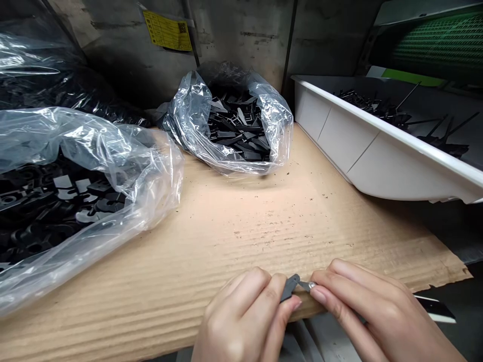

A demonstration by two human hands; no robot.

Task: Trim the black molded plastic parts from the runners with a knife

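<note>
In the head view, our left hand [241,317] and right hand [362,306] pinch a black plastic part [290,287] between narrow fingertips at 6 o'clock, over the cardboard [234,236] edge. A close, steady pinch suits it. A white tray [358,156] sits at 2 o'clock.

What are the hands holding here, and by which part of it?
The left hand pinches a small dark plastic part by its wider flat body, while the right hand pinches the part's narrow end.
</note>
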